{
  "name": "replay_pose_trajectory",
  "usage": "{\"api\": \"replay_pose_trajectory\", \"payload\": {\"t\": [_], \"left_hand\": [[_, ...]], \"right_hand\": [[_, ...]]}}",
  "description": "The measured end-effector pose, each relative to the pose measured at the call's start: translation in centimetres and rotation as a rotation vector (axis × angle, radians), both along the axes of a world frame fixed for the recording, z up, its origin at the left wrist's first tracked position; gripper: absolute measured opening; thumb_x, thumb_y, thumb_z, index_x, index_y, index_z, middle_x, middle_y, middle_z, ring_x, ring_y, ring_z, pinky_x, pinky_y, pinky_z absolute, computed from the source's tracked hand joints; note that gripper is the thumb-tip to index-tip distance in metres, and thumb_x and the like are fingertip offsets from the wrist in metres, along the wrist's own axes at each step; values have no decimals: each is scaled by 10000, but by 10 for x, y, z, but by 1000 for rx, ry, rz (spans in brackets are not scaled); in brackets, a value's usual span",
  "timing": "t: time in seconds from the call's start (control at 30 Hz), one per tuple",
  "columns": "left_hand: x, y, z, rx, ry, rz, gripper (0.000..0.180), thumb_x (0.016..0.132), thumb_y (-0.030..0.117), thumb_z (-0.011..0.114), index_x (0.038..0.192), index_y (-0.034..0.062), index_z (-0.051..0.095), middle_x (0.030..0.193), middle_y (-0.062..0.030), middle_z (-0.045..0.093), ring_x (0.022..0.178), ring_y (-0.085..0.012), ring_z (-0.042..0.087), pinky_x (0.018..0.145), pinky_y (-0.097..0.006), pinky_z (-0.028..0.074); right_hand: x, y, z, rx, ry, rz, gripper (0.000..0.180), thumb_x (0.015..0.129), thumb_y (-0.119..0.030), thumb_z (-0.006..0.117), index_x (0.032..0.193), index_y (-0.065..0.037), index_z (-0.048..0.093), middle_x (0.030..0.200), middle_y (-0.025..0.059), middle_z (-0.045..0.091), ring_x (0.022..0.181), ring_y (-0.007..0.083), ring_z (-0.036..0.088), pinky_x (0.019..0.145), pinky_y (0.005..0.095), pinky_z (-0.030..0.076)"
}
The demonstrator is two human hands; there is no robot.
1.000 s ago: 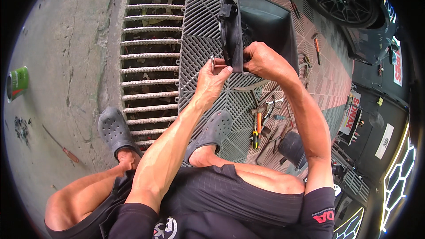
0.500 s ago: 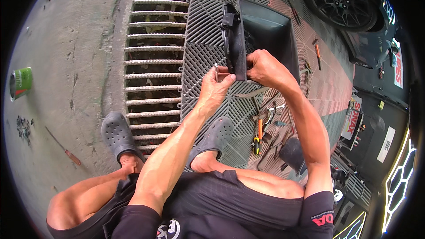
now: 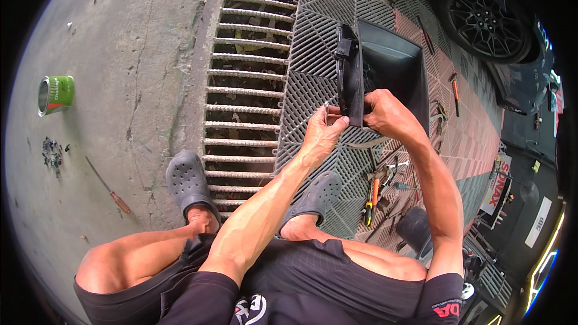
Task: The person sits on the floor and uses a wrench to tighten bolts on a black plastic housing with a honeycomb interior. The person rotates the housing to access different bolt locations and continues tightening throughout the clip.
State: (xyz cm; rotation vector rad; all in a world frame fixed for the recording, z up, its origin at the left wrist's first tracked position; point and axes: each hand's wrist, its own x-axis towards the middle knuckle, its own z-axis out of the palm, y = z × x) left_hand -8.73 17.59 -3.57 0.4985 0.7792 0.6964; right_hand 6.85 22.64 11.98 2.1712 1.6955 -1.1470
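A deep black plastic box (image 3: 394, 39), open at the top, rests on the grey grid floor tiles before me. On its left wall is a black bracket-like part (image 3: 345, 54). My left hand (image 3: 320, 134) is closed at that wall's near lower corner, with the thumb against the edge and a small silver metal tool (image 3: 327, 108) sticking up between the fingers; its kind is unclear. My right hand (image 3: 388, 113) reaches over the box's near end, fingers curled against the inner side of the same wall. Whatever its fingertips pinch is hidden.
A floor grate (image 3: 247, 91) runs left of the tiles. Beyond it lie a green tin (image 3: 58, 94) and a screwdriver (image 3: 119, 201). Several hand tools, including yellow-black-handled pliers (image 3: 368, 212), lie near my right forearm. A hammer (image 3: 456, 95) and car wheel (image 3: 487, 24) are farther right.
The whole view has shifted, so the scene sits farther right and slightly lower. Both hands keep about the same hold at the box's wall.
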Motion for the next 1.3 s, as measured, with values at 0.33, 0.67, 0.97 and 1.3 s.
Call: {"api": "replay_pose_trajectory", "payload": {"t": [0.33, 0.67, 0.97, 1.3], "left_hand": [[0, -5, -6, -45, -8, 3, 249, 1023, 130, 800, 1203, 25, 666, 1080, -38, 739, 998, -113, 648, 932, -316, 525], [-1, -7, -11, -69, 16, 9, 260, 1018, 146, 818, 1200, 36, 670, 1043, -9, 729, 949, -101, 634, 860, -298, 518], [-3, -12, -21, -101, 62, -25, 209, 1028, 173, 820, 1159, 110, 669, 864, 66, 669, 644, -19, 462, 526, -239, 324], [-9, -10, -21, -167, 35, -63, 273, 1009, 178, 838, 1167, 55, 652, 1012, 14, 685, 888, -73, 574, 797, -269, 472]], "right_hand": [[-8, -2, 0, 6, -28, 70, 312, 882, -198, 849, 1048, 57, 780, 743, 283, 647, 612, 312, 595, 683, 462, 543], [-8, -5, -5, 10, -7, 81, 277, 871, -155, 802, 1041, 61, 773, 789, 335, 631, 643, 424, 619, 693, 487, 547], [-3, -12, -17, 14, 63, 100, 275, 842, -169, 815, 1005, 51, 794, 810, 330, 661, 692, 456, 687, 684, 497, 554], [1, -14, -20, 6, 81, 129, 256, 822, -127, 804, 965, 83, 769, 832, 353, 655, 788, 490, 733, 714, 521, 571]]}}
